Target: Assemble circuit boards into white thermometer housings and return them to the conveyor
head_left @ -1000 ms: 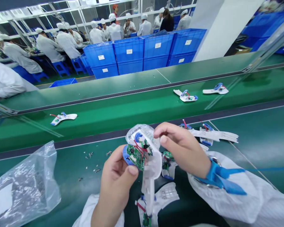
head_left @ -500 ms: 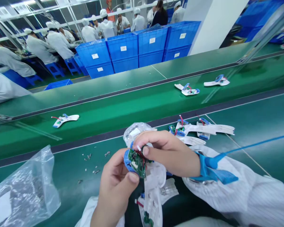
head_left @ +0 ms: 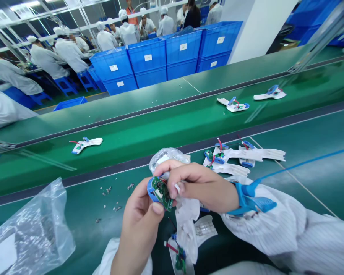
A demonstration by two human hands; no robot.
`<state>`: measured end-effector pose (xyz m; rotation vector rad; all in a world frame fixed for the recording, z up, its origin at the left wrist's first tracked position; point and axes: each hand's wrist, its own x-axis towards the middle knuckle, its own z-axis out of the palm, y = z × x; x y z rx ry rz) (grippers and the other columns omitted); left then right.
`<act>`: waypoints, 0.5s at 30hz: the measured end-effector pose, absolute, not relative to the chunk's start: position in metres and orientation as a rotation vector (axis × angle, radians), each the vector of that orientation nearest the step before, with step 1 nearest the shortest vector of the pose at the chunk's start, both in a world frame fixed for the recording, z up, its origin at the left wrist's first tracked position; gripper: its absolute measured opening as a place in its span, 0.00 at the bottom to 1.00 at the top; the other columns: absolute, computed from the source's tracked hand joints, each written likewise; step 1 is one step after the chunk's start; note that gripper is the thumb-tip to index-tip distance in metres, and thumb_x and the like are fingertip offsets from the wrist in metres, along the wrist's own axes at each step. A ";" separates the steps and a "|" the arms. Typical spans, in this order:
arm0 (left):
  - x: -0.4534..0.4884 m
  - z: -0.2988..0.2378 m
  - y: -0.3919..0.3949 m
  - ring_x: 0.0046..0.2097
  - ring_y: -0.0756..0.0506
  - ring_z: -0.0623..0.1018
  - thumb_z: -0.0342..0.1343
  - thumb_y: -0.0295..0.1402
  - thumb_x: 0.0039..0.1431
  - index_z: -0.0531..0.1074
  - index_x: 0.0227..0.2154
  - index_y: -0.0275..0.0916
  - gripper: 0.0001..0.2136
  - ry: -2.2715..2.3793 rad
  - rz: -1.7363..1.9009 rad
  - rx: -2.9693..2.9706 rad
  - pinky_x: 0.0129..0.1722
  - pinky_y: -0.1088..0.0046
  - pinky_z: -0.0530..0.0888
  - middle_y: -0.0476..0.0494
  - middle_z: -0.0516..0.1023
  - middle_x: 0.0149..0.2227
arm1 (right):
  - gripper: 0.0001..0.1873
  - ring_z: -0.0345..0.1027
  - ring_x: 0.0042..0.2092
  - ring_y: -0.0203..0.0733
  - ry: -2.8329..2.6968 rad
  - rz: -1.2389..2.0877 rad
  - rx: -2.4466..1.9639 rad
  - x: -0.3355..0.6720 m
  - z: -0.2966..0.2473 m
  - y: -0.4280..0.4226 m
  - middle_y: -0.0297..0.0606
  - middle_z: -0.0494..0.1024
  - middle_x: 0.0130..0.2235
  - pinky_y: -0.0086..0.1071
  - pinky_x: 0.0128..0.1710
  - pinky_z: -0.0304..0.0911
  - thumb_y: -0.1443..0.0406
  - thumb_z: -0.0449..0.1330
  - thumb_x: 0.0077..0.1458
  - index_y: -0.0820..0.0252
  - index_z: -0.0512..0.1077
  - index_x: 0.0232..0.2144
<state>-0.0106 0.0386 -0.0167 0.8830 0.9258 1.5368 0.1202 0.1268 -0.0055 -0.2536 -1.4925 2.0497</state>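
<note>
My left hand (head_left: 139, 225) grips a green circuit board (head_left: 160, 193) set in a blue plastic housing (head_left: 150, 191), its thumb pressed on the board's lower edge. My right hand (head_left: 202, 185) comes in from the right, its fingertips pinching the board's right edge. Red wires run from the board, partly hidden by my fingers. A white plastic strip (head_left: 187, 229) hangs below the board toward the bench. Behind my fingers lies a clear plastic-wrapped piece (head_left: 167, 158). A blue wrist strap (head_left: 246, 200) circles my right wrist.
Similar white and blue assemblies (head_left: 229, 158) lie on the green bench (head_left: 304, 198) right of my hands. A clear plastic bag (head_left: 31, 233) and small screws (head_left: 111, 194) lie left. Assemblies ride the green conveyor (head_left: 160, 131). Blue crates (head_left: 149, 63) and white-coated co-workers (head_left: 70, 53) stand beyond.
My right hand has moved down from the wrapped piece onto the board's edge. The board sits lower and closer to my left palm. The conveyor's assemblies have moved rightward.
</note>
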 end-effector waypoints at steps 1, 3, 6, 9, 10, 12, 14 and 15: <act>-0.010 -0.017 0.038 0.31 0.51 0.73 0.59 0.40 0.54 0.75 0.38 0.43 0.10 0.967 1.558 0.885 0.31 0.79 0.72 0.48 0.75 0.32 | 0.16 0.64 0.37 0.35 -1.508 1.992 -0.276 0.121 -0.005 0.128 0.41 0.65 0.43 0.32 0.35 0.66 0.57 0.58 0.55 0.64 0.68 0.23; -0.010 -0.017 0.037 0.32 0.52 0.73 0.59 0.37 0.55 0.75 0.41 0.45 0.11 1.082 1.608 0.889 0.30 0.81 0.72 0.48 0.75 0.36 | 0.15 0.64 0.39 0.37 -1.594 1.779 -0.313 0.123 -0.001 0.130 0.39 0.69 0.37 0.36 0.41 0.63 0.58 0.57 0.57 0.62 0.68 0.23; -0.009 -0.017 0.031 0.33 0.53 0.73 0.57 0.36 0.57 0.73 0.45 0.48 0.13 1.188 1.644 0.935 0.30 0.83 0.72 0.48 0.76 0.40 | 0.12 0.63 0.36 0.36 -1.817 1.419 -0.286 0.125 0.011 0.134 0.33 0.70 0.25 0.36 0.44 0.58 0.66 0.54 0.59 0.61 0.68 0.23; -0.008 -0.016 0.024 0.40 0.50 0.75 0.55 0.37 0.59 0.70 0.49 0.50 0.15 1.220 1.606 1.024 0.34 0.83 0.73 0.48 0.75 0.45 | 0.12 0.58 0.27 0.31 -2.040 1.201 -0.216 0.125 0.023 0.134 0.30 0.67 0.20 0.32 0.38 0.56 0.73 0.53 0.54 0.62 0.67 0.21; -0.008 -0.015 0.022 0.43 0.49 0.75 0.54 0.37 0.59 0.69 0.51 0.51 0.16 1.232 1.591 1.050 0.35 0.82 0.73 0.48 0.75 0.47 | 0.12 0.57 0.26 0.30 -2.096 1.137 -0.211 0.124 0.027 0.133 0.30 0.67 0.20 0.32 0.37 0.56 0.74 0.53 0.52 0.62 0.66 0.19; -0.007 -0.014 0.018 0.47 0.46 0.75 0.54 0.37 0.59 0.69 0.51 0.52 0.17 1.251 1.566 1.095 0.37 0.81 0.74 0.49 0.74 0.49 | 0.12 0.55 0.24 0.30 -2.181 1.037 -0.233 0.123 0.031 0.131 0.30 0.66 0.18 0.33 0.35 0.54 0.75 0.52 0.50 0.62 0.66 0.17; -0.008 -0.013 0.015 0.47 0.46 0.75 0.54 0.37 0.59 0.68 0.52 0.53 0.17 1.274 1.546 1.142 0.37 0.81 0.74 0.50 0.74 0.50 | 0.13 0.54 0.24 0.31 -2.246 0.978 -0.259 0.123 0.034 0.129 0.30 0.66 0.18 0.33 0.34 0.53 0.74 0.51 0.49 0.62 0.66 0.16; -0.009 -0.013 0.014 0.47 0.46 0.75 0.54 0.37 0.59 0.67 0.53 0.53 0.18 1.289 1.528 1.170 0.37 0.81 0.74 0.50 0.74 0.50 | 0.13 0.54 0.24 0.31 -2.272 0.956 -0.270 0.123 0.034 0.128 0.30 0.66 0.18 0.33 0.34 0.53 0.74 0.51 0.49 0.62 0.66 0.16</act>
